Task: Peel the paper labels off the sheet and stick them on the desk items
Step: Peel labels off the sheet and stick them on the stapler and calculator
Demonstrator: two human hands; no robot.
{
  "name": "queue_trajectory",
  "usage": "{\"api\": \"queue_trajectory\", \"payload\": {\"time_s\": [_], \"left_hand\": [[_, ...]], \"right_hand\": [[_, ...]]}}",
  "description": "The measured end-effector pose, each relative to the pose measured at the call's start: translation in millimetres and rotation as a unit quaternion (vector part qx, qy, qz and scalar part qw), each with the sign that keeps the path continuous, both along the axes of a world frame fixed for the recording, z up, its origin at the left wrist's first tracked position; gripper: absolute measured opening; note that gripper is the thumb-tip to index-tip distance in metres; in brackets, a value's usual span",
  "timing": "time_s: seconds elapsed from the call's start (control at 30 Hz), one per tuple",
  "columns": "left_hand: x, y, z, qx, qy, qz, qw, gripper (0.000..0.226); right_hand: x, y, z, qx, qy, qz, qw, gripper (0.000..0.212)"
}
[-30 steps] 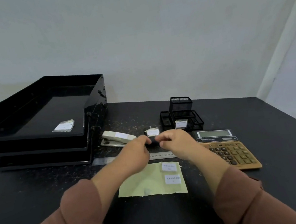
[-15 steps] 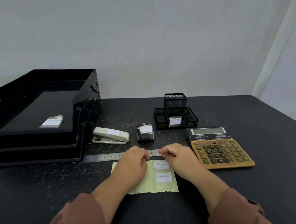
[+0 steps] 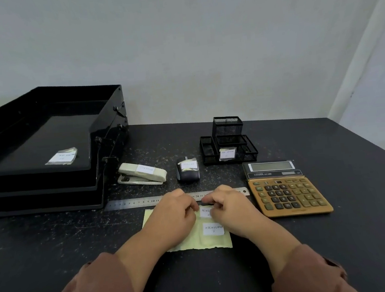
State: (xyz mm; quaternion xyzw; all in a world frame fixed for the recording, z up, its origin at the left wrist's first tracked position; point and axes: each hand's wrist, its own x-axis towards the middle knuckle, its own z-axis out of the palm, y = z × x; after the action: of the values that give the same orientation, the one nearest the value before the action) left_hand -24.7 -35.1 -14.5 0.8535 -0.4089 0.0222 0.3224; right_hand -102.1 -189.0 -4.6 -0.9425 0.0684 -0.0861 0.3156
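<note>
Both hands rest on the yellow sheet [image 3: 211,242], which lies flat on the black surface [image 3: 339,237] just in front of the steel ruler [image 3: 131,203]. The left hand [image 3: 174,215] is curled, fingers bent inward toward the top label [image 3: 205,212]; the right hand [image 3: 229,207] is curled the same way, its fingertips at that label's right edge. The fingers of both hide the label's corners, so I cannot tell whether either hand pinches the paper or only presses on it. The second label [image 3: 213,228], reading "KALKULATOR", lies free on the sheet below the first, between the two wrists. Brown sleeves [image 3: 102,291] cover both forearms.

Beyond the ruler stand the items. The cream stapler [image 3: 142,174] carries a white label on its top. Just right of it a small dark object [image 3: 188,173], perhaps a mouse, bears a taped label as well. Behind it and to the right, the mesh organiser [image 3: 228,142] has a label on its front. The stacked black trays [image 3: 45,156] at the left hold a label in the top tray, near its front right corner. The gold calculator [image 3: 286,193] sits at the right end of the ruler, touching or nearly touching it, and shows no label.
</note>
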Motion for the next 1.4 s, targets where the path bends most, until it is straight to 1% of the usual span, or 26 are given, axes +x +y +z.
{"api": "queue_trajectory", "payload": {"time_s": [0.07,0.2,0.3,0.4,0.5,0.57,0.67,0.73,0.87,0.97,1.03,1.13,1.27,1.4], "left_hand": [[0,1,1,0.004,0.017,-0.008,1.0,0.012],[2,4,0,0.058,0.052,-0.033,0.996,0.028],[2,4,1,0.061,0.059,-0.035,0.996,0.031],[1,5,2,0.057,0.058,-0.042,0.996,0.032],[0,5,3,0.066,0.068,-0.052,0.994,0.029],[0,5,4,0.075,0.071,-0.051,0.993,0.026],[0,5,4,0.062,0.075,-0.05,0.994,0.021],[1,5,4,0.052,0.076,-0.052,0.994,0.021],[3,6,5,0.062,0.079,-0.058,0.993,0.028],[3,6,5,0.065,0.088,-0.058,0.992,0.028],[3,6,6,0.064,0.093,-0.055,0.992,0.028],[4,7,5,0.065,0.096,-0.054,0.992,0.028],[5,7,5,0.061,0.098,-0.054,0.992,0.027],[5,6,5,0.059,0.092,-0.055,0.992,0.027]], "right_hand": [[1,2,0,-0.013,0.013,0.01,1.0,0.037],[-1,4,0,-0.013,0.023,0.02,0.999,0.039],[-3,5,3,-0.014,0.02,0.035,0.999,0.042],[-7,4,8,0.003,-0.008,0.034,0.999,0.041],[-12,0,13,0.014,-0.062,0.0,0.998,0.033],[-17,-2,14,0.004,-0.08,-0.02,0.997,0.031],[-26,-1,7,-0.064,-0.032,-0.019,0.997,0.031],[-32,4,0,-0.094,0.004,-0.013,0.995,0.034],[-34,18,-5,-0.134,0.034,-0.01,0.99,0.042],[-31,20,-5,-0.142,0.051,-0.016,0.988,0.048],[-30,20,-6,-0.136,0.058,-0.016,0.989,0.05],[-30,20,-6,-0.128,0.056,-0.013,0.99,0.046],[-30,24,-7,-0.125,0.014,-0.016,0.992,0.045],[-28,28,-9,-0.178,0.016,0.013,0.984,0.051]]}}
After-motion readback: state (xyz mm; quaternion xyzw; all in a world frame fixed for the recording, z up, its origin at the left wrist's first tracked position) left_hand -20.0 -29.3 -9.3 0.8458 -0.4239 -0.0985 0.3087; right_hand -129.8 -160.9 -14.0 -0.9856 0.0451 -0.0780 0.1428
